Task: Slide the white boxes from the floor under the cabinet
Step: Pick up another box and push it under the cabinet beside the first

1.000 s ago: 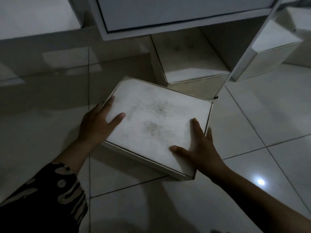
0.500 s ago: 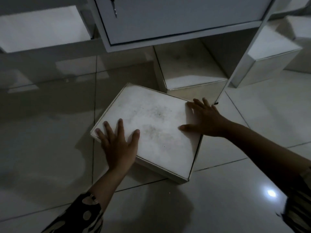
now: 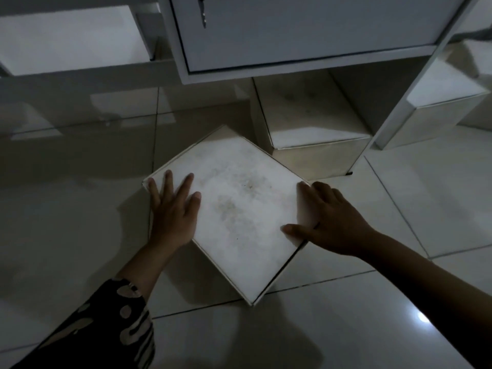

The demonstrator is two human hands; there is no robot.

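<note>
Both hands press the white box, its stains blurred.

We see a flat white cardboard box lying cornerwise on the glossy pale tiled floor. The left hand lies flat, fingers spread, on its left corner. The right hand rests on its right edge, thumb on the lid. Beyond, a second white box sits under the grey cabinet.
</note>
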